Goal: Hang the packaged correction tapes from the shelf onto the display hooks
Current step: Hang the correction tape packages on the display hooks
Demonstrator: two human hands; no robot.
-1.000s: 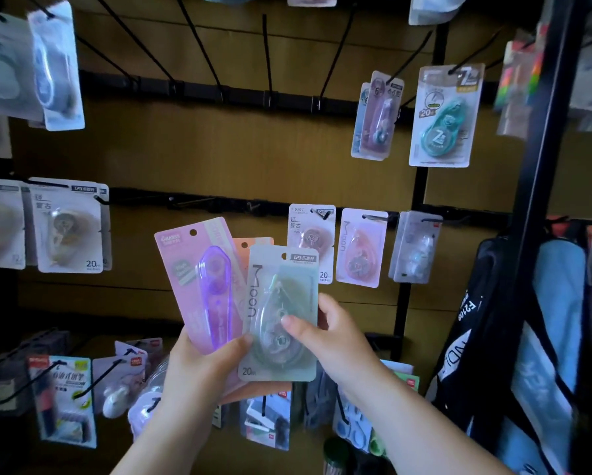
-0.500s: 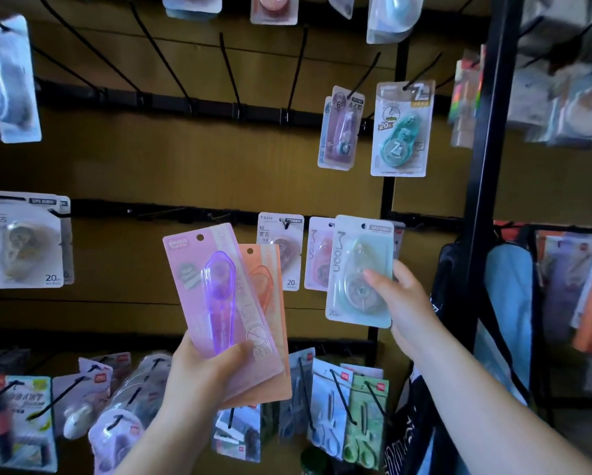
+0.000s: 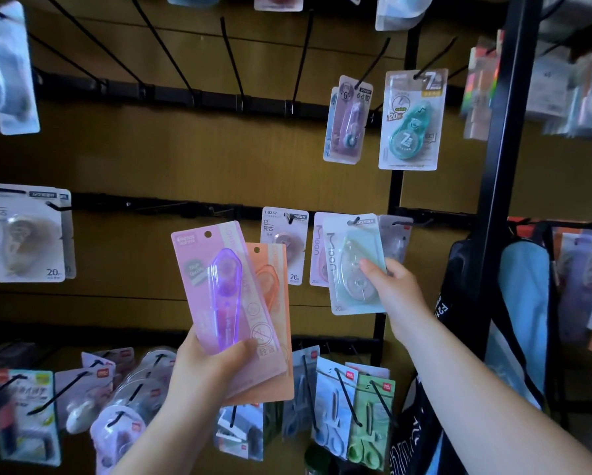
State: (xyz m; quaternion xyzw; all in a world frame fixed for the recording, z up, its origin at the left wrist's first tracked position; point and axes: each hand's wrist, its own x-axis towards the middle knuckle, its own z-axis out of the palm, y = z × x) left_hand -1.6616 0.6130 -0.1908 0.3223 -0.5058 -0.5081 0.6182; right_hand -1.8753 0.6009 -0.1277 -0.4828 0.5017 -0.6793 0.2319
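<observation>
The right hand (image 3: 395, 291) pinches the pale green correction tape pack (image 3: 351, 269) by its right edge, thumb on the clear blister and fingers curled behind the card, so the pack stands up and to the left of the palm. The pack's top edge is level with the middle rail (image 3: 171, 205), overlapping a pink pack (image 3: 318, 248) already hanging there; whether its hole is on a hook cannot be told. The left hand (image 3: 212, 368) grips a purple pack (image 3: 219, 286) and an orange pack (image 3: 274, 289) fanned behind it, thumb across the purple card's lower front. A second ago the green pack lay on that fan with both hands touching it; now it is well apart, up at the rail.
</observation>
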